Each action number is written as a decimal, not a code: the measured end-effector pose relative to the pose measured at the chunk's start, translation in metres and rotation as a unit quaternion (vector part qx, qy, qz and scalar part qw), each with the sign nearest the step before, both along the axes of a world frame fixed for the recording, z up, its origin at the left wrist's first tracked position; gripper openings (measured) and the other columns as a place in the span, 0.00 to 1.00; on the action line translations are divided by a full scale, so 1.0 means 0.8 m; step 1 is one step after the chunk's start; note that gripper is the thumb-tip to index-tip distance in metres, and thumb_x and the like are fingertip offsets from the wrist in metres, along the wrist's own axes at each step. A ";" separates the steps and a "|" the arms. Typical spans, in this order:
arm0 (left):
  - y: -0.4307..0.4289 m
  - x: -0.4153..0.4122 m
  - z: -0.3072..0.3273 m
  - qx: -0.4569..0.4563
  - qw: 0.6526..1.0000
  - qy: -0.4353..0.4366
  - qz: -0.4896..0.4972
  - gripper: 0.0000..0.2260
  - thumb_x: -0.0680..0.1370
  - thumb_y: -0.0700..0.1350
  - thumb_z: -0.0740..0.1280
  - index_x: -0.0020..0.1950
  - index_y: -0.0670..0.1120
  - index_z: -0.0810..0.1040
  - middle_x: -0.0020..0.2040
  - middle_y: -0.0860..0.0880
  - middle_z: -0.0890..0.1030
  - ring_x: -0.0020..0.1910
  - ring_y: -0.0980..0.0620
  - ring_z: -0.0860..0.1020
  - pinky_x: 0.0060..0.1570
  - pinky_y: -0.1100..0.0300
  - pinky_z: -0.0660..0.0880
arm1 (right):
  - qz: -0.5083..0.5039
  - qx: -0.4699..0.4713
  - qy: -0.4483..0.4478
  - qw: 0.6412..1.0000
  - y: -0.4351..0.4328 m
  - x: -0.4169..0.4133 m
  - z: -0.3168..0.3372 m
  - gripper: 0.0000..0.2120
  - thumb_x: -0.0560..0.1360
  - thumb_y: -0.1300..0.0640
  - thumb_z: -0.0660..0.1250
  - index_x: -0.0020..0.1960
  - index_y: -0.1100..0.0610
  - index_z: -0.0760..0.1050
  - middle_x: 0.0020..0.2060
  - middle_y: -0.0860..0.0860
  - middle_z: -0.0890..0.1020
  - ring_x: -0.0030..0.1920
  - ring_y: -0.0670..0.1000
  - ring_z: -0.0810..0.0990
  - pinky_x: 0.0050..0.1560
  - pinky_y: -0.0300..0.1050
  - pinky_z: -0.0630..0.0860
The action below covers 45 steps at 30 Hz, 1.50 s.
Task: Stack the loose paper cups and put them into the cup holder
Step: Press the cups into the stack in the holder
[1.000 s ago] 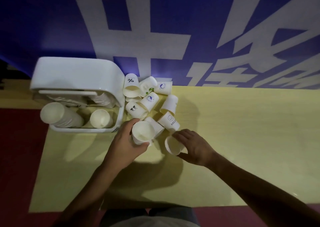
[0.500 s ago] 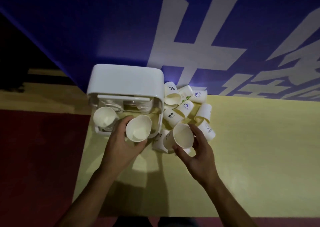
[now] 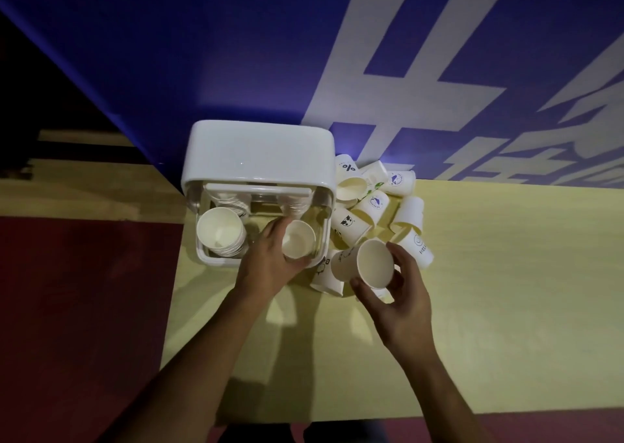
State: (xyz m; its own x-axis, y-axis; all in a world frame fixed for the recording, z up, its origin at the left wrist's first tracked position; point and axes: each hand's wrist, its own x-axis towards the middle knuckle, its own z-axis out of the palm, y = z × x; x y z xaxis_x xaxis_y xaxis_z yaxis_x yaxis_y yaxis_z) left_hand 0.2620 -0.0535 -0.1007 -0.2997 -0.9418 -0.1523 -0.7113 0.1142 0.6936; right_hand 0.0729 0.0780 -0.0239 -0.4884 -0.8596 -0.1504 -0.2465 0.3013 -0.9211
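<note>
Roughly midway: cup holder [image 3: 260, 159] sat far left on the tabletop [image 3: 506, 274], a cup stack [image 3: 221, 231] filling its left slot. Left hand [image 3: 266, 267] gripped a cup [image 3: 299, 240] going into the right slot. Right hand [image 3: 401, 301] gripped another cup [image 3: 373, 263] near the holder. Many loose cups [image 3: 378, 203] lay piled right of the holder, still unstacked.

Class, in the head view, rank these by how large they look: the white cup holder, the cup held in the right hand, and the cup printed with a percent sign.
1. Cup holder, clearly largest.
2. Cup in the right hand, at.
3. Percent-sign cup, though it lies farther from the camera, so the two cups may really match.
</note>
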 end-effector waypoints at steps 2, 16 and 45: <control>0.000 0.002 -0.005 0.025 1.000 -0.004 -0.001 0.38 0.69 0.61 0.77 0.75 0.53 0.70 0.70 0.51 0.78 0.65 0.47 0.77 0.60 0.51 0.77 | 0.009 0.005 0.024 1.000 -0.006 -0.002 0.001 0.32 0.69 0.57 0.81 0.68 0.46 0.71 0.59 0.38 0.80 0.59 0.45 0.82 0.58 0.47 0.79; 0.008 0.035 -0.012 0.140 0.987 0.059 0.043 0.38 0.72 0.48 0.74 0.80 0.52 0.62 0.67 0.53 0.78 0.65 0.54 0.78 0.64 0.49 0.78 | 0.166 -0.024 0.134 0.977 -0.107 0.062 -0.050 0.33 0.68 0.48 0.81 0.67 0.53 0.71 0.59 0.45 0.79 0.59 0.47 0.79 0.57 0.43 0.76; -0.001 0.037 -0.011 0.177 0.978 0.112 0.004 0.29 0.77 0.35 0.68 0.76 0.54 0.70 0.68 0.58 0.79 0.67 0.58 0.77 0.68 0.50 0.76 | 0.282 0.064 0.185 0.939 -0.133 0.053 -0.099 0.37 0.76 0.50 0.74 0.80 0.54 0.63 0.76 0.53 0.69 0.73 0.48 0.68 0.71 0.42 0.67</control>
State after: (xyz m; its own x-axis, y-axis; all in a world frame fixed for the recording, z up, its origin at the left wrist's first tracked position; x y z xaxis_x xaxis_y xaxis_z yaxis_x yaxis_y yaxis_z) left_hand 0.2919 -0.0539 -0.1099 -0.3557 -0.8443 -0.4008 -0.5377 -0.1659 0.8266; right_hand 0.1151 -0.0287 -0.1035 0.0002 -0.9838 -0.1791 -0.6963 0.1284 -0.7062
